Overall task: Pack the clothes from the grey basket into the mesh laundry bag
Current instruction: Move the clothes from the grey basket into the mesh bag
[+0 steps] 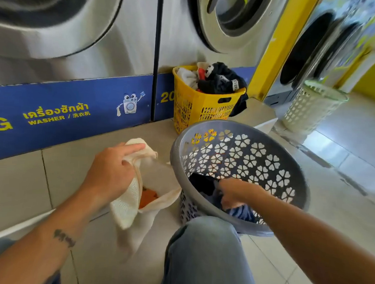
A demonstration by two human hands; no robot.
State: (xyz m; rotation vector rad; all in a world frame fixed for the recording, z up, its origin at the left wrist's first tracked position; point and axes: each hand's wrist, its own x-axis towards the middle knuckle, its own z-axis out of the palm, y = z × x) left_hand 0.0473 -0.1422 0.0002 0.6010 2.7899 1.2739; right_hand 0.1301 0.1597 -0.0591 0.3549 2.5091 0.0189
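The cream mesh laundry bag lies on the tiled floor with its mouth held open by my left hand, which grips the upper edge. An orange garment shows inside the bag. To the right stands the round grey basket, tilted toward me, with heart-shaped holes. My right hand reaches inside it and is closed on dark blue clothes at the bottom.
A yellow basket full of clothes stands behind, against the steel washers. A white basket stands at the right by another machine. My knee in jeans is in front, below the grey basket.
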